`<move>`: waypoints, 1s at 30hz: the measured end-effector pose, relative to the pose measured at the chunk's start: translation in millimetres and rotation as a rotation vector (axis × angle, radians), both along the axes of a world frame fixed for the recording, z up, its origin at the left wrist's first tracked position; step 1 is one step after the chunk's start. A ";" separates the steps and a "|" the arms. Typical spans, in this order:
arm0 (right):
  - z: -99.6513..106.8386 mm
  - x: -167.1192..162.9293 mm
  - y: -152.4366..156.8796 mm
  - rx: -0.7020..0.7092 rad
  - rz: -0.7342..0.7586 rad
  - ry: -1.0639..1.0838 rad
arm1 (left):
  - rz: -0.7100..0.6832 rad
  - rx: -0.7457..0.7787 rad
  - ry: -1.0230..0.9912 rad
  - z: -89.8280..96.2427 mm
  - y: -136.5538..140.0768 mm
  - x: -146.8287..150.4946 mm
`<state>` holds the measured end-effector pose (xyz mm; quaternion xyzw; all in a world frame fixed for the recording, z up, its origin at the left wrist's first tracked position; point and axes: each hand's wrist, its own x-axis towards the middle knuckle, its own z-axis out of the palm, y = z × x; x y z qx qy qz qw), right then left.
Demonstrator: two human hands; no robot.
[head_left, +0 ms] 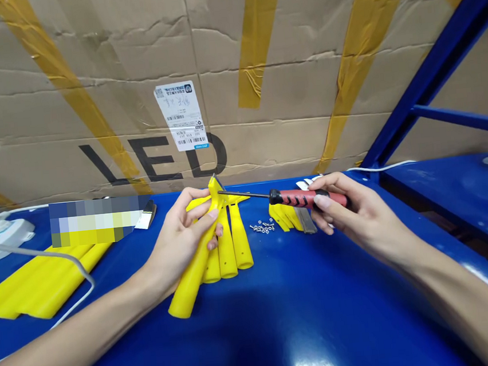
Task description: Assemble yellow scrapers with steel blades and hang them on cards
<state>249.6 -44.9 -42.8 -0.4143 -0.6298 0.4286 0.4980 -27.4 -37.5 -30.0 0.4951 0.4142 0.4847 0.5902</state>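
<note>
My left hand (190, 225) is wrapped round a yellow plastic scraper handle (187, 289), its hollow round end pointing down toward me and its narrow head tilted up. In my right hand (343, 202) is a screwdriver (292, 197) with a red and black grip. Its thin dark shaft reaches left, and the tip meets the head of the yellow handle. Whether the tip sits in a screw is too small to tell. Behind the left hand, several like yellow handles (242, 243) lie side by side on the blue table (258, 331).
Small screws and nuts (263, 226) lie loose between the hands. Short yellow pieces (285, 216) with a grey blade edge rest near my right hand. Long yellow handles (76, 277), a white cable (77, 262) and a white device (5, 237) are at left. A cardboard box (239, 131) stands behind.
</note>
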 end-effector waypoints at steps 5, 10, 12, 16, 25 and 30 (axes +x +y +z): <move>-3.9 -7.4 3.5 -0.127 -0.064 0.030 | -0.015 0.068 0.042 0.7 -0.7 0.3; -0.1 -6.9 1.1 -0.279 0.020 0.116 | 0.012 0.093 0.028 4.0 -0.5 1.4; 1.1 -4.6 -0.3 -0.215 0.064 0.084 | 0.025 0.091 0.016 4.2 0.2 1.0; -1.0 -2.0 -0.4 0.016 -0.056 -0.119 | 0.025 0.107 0.026 -0.1 2.9 -1.4; 1.0 -11.8 -2.1 -0.278 -0.028 0.197 | -0.003 0.118 0.074 -9.1 3.7 -1.9; 4.7 -11.6 -0.1 -0.460 -0.064 0.344 | -0.002 0.142 0.080 -5.5 1.6 -0.4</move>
